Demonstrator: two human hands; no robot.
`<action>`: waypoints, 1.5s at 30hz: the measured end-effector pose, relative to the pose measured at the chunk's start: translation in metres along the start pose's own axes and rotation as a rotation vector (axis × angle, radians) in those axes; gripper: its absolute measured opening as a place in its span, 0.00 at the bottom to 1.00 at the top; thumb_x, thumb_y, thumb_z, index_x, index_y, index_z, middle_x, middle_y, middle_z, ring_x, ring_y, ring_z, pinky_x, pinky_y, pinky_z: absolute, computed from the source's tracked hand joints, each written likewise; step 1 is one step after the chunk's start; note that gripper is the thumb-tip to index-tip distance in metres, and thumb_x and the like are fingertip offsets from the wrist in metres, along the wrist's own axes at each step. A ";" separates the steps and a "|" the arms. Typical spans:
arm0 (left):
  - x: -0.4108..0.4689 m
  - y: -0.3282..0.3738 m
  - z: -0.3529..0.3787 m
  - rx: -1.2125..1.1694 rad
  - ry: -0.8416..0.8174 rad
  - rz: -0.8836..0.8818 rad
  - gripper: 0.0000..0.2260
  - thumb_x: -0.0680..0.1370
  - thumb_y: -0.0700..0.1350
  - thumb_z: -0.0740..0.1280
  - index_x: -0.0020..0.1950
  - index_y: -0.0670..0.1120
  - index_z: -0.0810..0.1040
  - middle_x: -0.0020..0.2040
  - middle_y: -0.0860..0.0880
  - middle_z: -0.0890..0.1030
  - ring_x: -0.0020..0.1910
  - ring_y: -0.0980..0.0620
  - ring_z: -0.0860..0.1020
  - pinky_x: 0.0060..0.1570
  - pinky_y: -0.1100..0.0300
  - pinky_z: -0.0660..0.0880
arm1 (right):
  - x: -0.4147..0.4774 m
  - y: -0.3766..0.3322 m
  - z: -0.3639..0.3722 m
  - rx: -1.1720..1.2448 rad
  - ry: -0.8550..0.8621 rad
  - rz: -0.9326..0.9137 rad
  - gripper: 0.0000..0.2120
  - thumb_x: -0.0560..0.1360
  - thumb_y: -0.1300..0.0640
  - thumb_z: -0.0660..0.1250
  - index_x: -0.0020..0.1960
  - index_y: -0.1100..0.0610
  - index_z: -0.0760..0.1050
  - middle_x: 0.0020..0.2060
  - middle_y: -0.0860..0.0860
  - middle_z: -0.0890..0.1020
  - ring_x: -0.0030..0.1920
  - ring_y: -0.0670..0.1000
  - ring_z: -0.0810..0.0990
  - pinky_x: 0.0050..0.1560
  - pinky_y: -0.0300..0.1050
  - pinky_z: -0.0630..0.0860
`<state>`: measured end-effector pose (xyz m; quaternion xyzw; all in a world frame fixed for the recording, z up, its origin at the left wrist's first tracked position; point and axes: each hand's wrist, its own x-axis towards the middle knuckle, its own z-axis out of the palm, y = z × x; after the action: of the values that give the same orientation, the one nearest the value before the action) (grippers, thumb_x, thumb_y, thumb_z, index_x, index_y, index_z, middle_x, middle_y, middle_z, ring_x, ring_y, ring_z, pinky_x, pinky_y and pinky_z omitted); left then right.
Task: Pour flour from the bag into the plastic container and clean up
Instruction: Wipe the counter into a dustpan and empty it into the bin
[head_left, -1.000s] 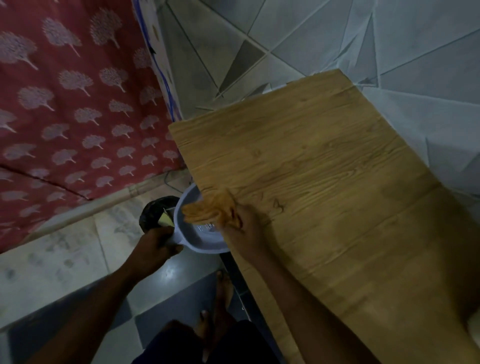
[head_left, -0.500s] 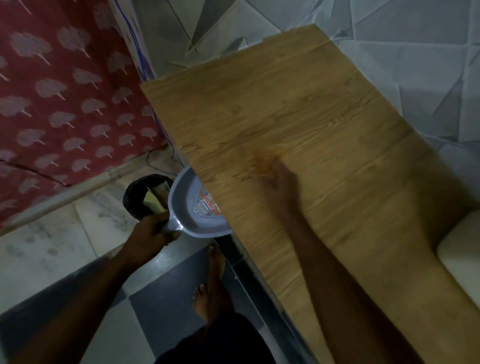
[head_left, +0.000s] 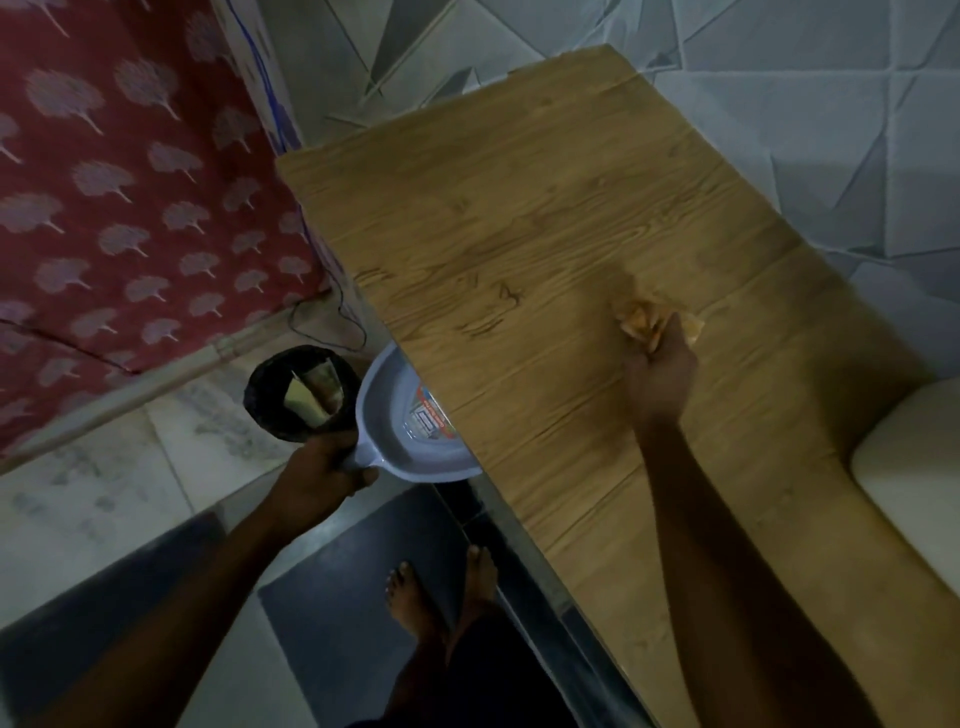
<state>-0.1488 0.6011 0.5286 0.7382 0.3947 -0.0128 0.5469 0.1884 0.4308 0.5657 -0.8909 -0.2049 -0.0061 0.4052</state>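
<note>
The table (head_left: 519, 234) lies bare wood ahead of my right hand (head_left: 657, 374), open all the way to its far end and left edge. On my right a pale container (head_left: 914, 467) sits on the table near my forearm and closes that side. Tiled wall (head_left: 831, 130) bounds the far and right edges. At the near-left edge my left hand (head_left: 317, 478) holds the dustpan (head_left: 410, 431) against the rim, with the black bin (head_left: 301, 395) just beyond it.

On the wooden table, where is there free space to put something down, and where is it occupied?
The wooden table is bare over its far half, between the far corner and the right hand pressing an orange cloth. It is occupied at the near right by a white object, and at the left edge the left hand holds a dustpan.
</note>
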 end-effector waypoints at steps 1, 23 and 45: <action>0.000 -0.001 0.003 0.016 -0.007 0.017 0.08 0.70 0.42 0.72 0.44 0.56 0.81 0.36 0.58 0.82 0.33 0.62 0.78 0.36 0.56 0.77 | -0.006 0.004 0.011 -0.056 -0.032 0.022 0.25 0.75 0.51 0.65 0.68 0.63 0.75 0.56 0.61 0.83 0.56 0.60 0.82 0.56 0.49 0.75; -0.010 0.010 0.048 -0.077 -0.025 0.019 0.07 0.67 0.58 0.69 0.44 0.61 0.81 0.35 0.57 0.83 0.33 0.57 0.78 0.39 0.48 0.77 | -0.007 0.037 -0.001 -0.082 -0.108 -0.047 0.23 0.74 0.55 0.66 0.66 0.64 0.75 0.51 0.63 0.84 0.50 0.62 0.83 0.50 0.51 0.77; -0.032 0.011 0.101 0.081 -0.044 0.024 0.13 0.75 0.40 0.73 0.41 0.60 0.80 0.32 0.53 0.81 0.29 0.57 0.77 0.38 0.51 0.76 | -0.043 0.087 -0.065 -0.107 -0.106 -0.017 0.24 0.78 0.52 0.62 0.68 0.65 0.74 0.59 0.62 0.81 0.58 0.61 0.81 0.59 0.53 0.75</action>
<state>-0.1229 0.4993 0.5117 0.7640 0.3727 -0.0386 0.5253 0.1916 0.3176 0.5393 -0.9086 -0.2331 0.0265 0.3456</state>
